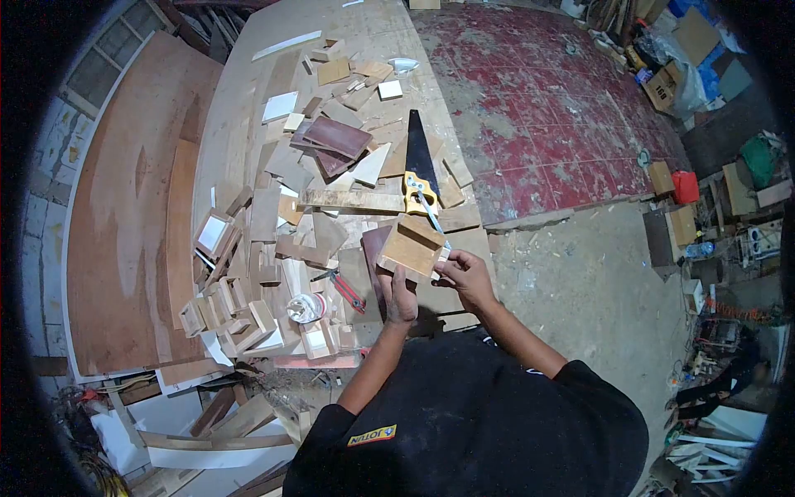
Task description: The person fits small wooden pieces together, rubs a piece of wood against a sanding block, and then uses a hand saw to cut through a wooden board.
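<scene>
A small open wooden box (pixel 409 252) is tilted up in front of me near the table's edge. My left hand (pixel 401 296) grips its lower edge, with the thumb against the near wall. At the right side, the fingers of my right hand (pixel 465 278) are closed on the box's corner; their tips are partly hidden. Just beyond the box lies a handsaw (pixel 419 157) with a yellow handle. Red-handled pliers (pixel 348 293) and a white container with a smeared top (pixel 306 308) are left of my hands. A dark reddish board (pixel 374 242) lies partly under the box.
Wood offcuts cover the table (pixel 236 124), with stacked brown boards (pixel 338 139) among them. Several small wooden boxes (pixel 236 308) stand at the left. A large plywood sheet (pixel 124 224) leans further left. Red tiled floor (pixel 530 108) and clutter along the wall are at the right.
</scene>
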A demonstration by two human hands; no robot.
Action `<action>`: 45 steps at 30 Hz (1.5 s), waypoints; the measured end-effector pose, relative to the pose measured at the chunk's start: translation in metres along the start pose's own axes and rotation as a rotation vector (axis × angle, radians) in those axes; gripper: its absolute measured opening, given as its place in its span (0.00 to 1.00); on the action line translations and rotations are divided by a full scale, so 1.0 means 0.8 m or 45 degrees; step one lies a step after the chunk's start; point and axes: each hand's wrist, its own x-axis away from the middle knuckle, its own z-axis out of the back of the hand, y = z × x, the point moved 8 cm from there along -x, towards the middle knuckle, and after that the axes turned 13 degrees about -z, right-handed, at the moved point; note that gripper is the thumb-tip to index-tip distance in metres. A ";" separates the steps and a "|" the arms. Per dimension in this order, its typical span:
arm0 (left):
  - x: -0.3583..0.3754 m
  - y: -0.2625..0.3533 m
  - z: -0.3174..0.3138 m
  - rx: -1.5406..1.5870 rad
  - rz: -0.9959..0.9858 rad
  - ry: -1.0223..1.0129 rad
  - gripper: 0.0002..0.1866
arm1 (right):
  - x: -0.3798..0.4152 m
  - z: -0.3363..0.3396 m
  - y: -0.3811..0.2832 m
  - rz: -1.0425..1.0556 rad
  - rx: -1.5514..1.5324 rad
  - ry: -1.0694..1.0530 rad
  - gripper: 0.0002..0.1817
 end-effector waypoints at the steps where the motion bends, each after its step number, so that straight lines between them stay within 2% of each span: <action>1: -0.002 0.007 -0.005 0.012 -0.042 -0.005 0.27 | -0.001 0.001 0.001 0.021 0.007 -0.004 0.09; 4: 0.004 -0.005 0.005 0.062 0.039 0.058 0.27 | -0.004 0.001 0.005 0.062 -0.049 0.009 0.09; 8: 0.006 -0.017 0.022 0.065 0.017 0.065 0.24 | -0.003 0.001 0.001 0.084 -0.070 0.051 0.09; 10: 0.010 -0.016 0.023 0.059 0.081 0.158 0.23 | -0.006 0.001 0.004 0.098 -0.020 0.040 0.09; 17: 0.010 -0.017 0.022 0.062 0.062 0.068 0.26 | -0.007 -0.001 0.009 0.090 0.050 0.022 0.08; 19: 0.012 -0.030 0.047 -0.232 -0.016 0.118 0.24 | -0.006 0.000 0.009 0.082 0.054 0.029 0.08; 26: 0.018 -0.044 0.056 -0.240 0.011 0.090 0.24 | -0.003 -0.002 0.009 0.090 0.045 0.016 0.08; 29: 0.011 -0.039 0.046 -0.160 0.025 0.076 0.24 | -0.004 0.000 0.013 0.096 0.080 0.021 0.08; 31: 0.011 -0.049 0.033 0.530 0.276 0.219 0.25 | 0.001 -0.002 0.006 0.225 0.182 0.035 0.07; 34: 0.012 -0.044 0.032 0.488 0.366 0.239 0.31 | 0.007 -0.002 -0.003 0.303 0.088 0.035 0.08; 38: 0.014 -0.045 0.035 0.524 0.369 0.252 0.31 | 0.000 0.011 -0.005 0.296 0.059 -0.011 0.08; 41: 0.014 -0.037 0.029 0.536 0.353 0.197 0.30 | 0.002 0.012 -0.015 0.448 0.170 -0.055 0.09; 43: 0.016 -0.039 0.029 0.513 0.333 0.208 0.30 | 0.023 0.003 -0.039 0.594 0.678 0.240 0.13; 45: 0.017 -0.039 0.028 0.490 0.310 0.220 0.30 | 0.033 -0.007 -0.051 0.648 0.713 0.237 0.16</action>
